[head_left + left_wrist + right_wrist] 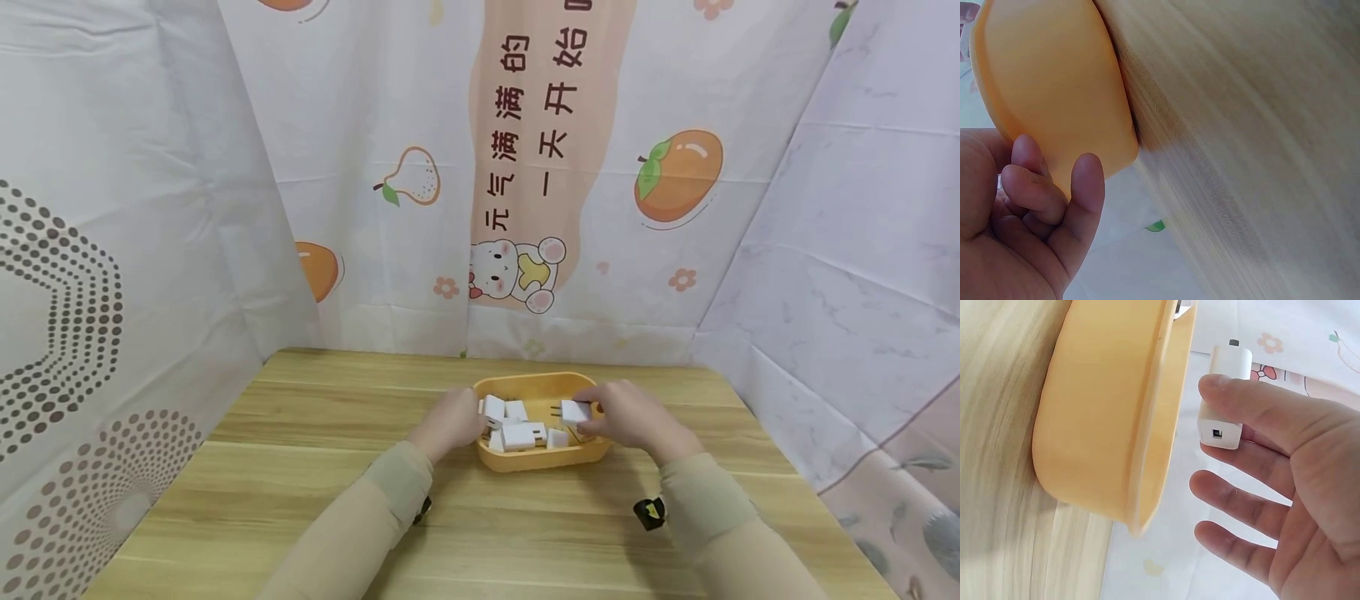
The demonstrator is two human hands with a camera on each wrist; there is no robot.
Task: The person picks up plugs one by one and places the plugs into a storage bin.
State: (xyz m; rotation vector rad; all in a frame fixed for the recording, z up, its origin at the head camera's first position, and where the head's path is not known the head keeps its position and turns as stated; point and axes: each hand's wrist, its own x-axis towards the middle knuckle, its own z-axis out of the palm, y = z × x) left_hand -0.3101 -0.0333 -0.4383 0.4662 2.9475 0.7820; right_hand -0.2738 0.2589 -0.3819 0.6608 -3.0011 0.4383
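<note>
A yellow plastic basket (540, 460) stands on the wooden table with several white plug-in chargers (517, 437) heaped mostly in its left half. Over the basket's right end, my right hand (626, 417) pinches a white charger (1225, 400) between thumb and index finger, its prongs pointing left. The other fingers of that hand are spread apart. At the left rim, my left hand (453, 419) pinches another white charger (492, 411) at its fingertips. In the left wrist view its lower fingers (1088, 181) curl outside the basket wall, and the grip itself is hidden.
Printed cloth curtains (390, 267) hang behind the wooden table (525, 542) and on both sides. A small black object (649, 512) with a yellow mark shows at my right wrist.
</note>
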